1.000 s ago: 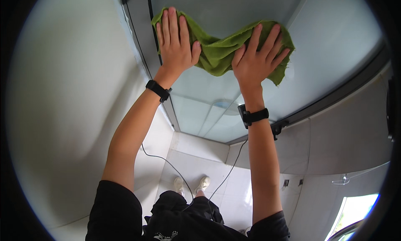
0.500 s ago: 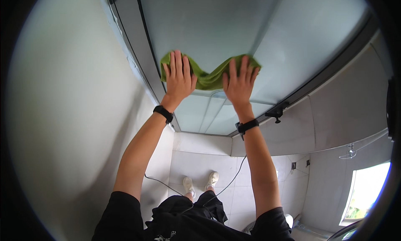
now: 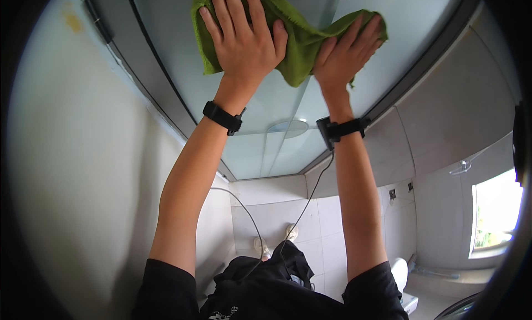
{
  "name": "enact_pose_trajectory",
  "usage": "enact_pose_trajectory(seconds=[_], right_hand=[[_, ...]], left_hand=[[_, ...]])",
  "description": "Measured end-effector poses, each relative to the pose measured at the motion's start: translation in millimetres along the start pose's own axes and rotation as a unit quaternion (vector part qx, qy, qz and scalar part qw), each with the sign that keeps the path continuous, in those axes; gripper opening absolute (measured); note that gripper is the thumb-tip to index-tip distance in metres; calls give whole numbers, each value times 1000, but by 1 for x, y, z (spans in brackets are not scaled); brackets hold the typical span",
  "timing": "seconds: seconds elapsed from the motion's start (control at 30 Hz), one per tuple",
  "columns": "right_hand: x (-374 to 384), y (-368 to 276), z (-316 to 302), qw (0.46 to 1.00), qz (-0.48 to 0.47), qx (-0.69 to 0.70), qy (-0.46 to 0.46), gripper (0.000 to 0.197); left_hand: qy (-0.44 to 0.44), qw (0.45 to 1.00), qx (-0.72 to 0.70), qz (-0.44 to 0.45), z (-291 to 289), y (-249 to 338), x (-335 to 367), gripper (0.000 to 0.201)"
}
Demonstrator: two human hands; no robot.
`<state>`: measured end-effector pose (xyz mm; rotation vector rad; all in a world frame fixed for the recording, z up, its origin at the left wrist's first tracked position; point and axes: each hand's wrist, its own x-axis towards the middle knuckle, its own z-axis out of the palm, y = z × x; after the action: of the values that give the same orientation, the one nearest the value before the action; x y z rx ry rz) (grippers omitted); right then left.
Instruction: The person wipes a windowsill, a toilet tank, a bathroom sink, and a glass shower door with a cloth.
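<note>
A green cloth [image 3: 299, 59] lies spread against a frosted glass panel [image 3: 246, 159] set in a dark grey frame. My left hand [image 3: 244, 45] rests flat on the cloth's left part, fingers stretched and spread, thumb out to the side. On its right part my right hand [image 3: 346, 57] presses with fingers extended and closer together. Between the hands the cloth sags in a loose fold. Each wrist wears a black strap, with a thin cable running down from the right one.
A pale wall [image 3: 83, 170] rises close on my left. Grey wall tiles [image 3: 460, 98] bend round the right, with a bright window [image 3: 496, 217] lower down. Below are light floor tiles [image 3: 327, 231] and my pale shoes [image 3: 261, 247]. A white toilet [image 3: 400, 273] shows partly beside my right sleeve.
Both hands have moved up the glass with the cloth and now appear larger. The right hand has also shifted rightward, and the cloth between the hands has spread wider.
</note>
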<state>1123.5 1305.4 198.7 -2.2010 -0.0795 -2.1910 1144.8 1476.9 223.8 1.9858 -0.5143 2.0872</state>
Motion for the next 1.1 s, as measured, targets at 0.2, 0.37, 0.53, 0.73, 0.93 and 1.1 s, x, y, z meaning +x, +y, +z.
enact_pose_trajectory(seconds=[0.2, 0.37, 0.53, 0.73, 0.93, 1.1], right_hand=[[-86, -27, -5, 991, 23, 17, -133, 57], [-109, -51, -50, 955, 119, 118, -246, 64], [-107, -53, -119, 926, 99, 186, -313, 61], [-86, -6, -214, 909, 178, 248, -283, 62], [-71, 60, -317, 952, 135, 180, -206, 42], [-66, 120, -397, 985, 86, 77, -129, 35]], left_hand=[[-56, 995, -74, 46, 11, 4, -47, 52], [-141, 950, -243, 137, 1, 31, -111, 38], [-224, 865, -446, 46, -44, 45, -127, 41], [-268, 773, -574, -29, -113, 127, -105, 43], [-328, 654, -680, 45, -176, 197, -53, 41], [-306, 702, -642, 47, -163, 237, -83, 32]])
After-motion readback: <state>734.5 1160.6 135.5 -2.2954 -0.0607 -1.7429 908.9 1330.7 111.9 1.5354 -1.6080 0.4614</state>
